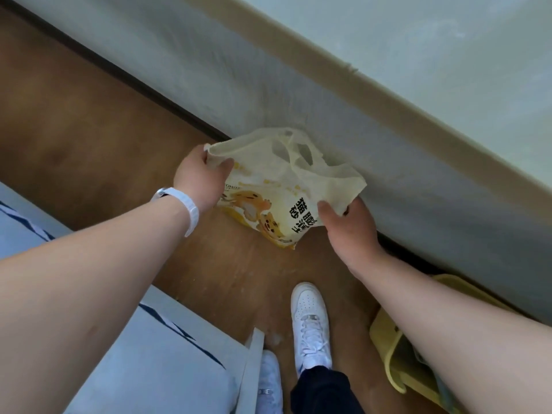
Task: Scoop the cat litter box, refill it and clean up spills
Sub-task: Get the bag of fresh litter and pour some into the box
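Both hands, left hand (199, 177) and right hand (348, 225), pinch opposite top corners of the cat litter bag (277, 189), upright against the wall (328, 94).

left hand (198, 177): pinching bag (268, 186) | right hand (349, 227): pinching bag | arms outstretched

Home, bedroom by look. Wood-look floor (89, 138) under my feet, grey wall (298, 94) with dark skirting board (119, 70). White bed frame (251, 369) and pale blue bedding (149, 369) at my left. Cat litter bag (268, 204) by wall, yellow litter box (380, 339) at my right: pet household.
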The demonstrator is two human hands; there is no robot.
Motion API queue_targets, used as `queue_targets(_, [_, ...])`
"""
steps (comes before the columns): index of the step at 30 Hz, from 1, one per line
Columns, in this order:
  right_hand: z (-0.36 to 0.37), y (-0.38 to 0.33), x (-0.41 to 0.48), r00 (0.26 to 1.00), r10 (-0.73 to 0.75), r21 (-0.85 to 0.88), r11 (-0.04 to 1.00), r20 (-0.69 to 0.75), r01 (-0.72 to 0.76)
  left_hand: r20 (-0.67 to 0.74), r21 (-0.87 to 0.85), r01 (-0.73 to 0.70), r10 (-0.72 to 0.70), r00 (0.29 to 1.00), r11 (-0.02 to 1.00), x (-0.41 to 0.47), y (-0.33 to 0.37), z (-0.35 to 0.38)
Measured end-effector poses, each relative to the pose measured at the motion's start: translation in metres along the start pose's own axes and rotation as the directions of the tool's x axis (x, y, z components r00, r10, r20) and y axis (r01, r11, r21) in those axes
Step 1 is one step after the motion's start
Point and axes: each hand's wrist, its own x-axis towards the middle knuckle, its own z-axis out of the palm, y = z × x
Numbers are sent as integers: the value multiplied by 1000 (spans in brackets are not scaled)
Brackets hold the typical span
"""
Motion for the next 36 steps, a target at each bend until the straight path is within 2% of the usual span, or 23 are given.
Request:
queue_targets(6, [1,-22,-15,989,44,99,995,-140,-30,39,222,-180,176,984,958,-22,2,-21])
queue_targets(9, [-4,-35,-32,980,64,71,996,-186,-51,79,318,-257,245,966,912,-49,-2,-34])
queue_targets(11, [-12,-45,-52,980,49,-39,998,-191,-58,148,391,-337,303,941,857,-68,-4,-44])
queue_targets(13, [-19,-52,-76,985,-53,-200,980,-165,20,209,453,-421,365,907,786,-87,-3,-53])
queue_targets(16, [-29,-66,-111,981,-189,-439,885,-33,155,267,518,-508,435,860,688,-118,5,-67])
queue_targets(19, [-42,-83,-143,975,-216,-569,794,61,212,303,565,-581,507,807,586,-149,14,-83])
queue_targets(24, [-62,-108,-196,977,-192,-697,688,90,200,364,590,-619,514,777,518,-197,26,-104])
queue_targets(27, [-74,-110,-226,977,-188,-743,637,105,203,378,584,-630,516,769,511,-224,28,-108])
queue_targets(31, [-96,-98,-260,984,-144,-771,614,100,168,411,569,-630,482,774,528,-257,26,-100])
queue_targets(36, [-127,-63,-294,995,-80,-781,618,52,91,481,549,-677,476,736,490,-294,27,-75])
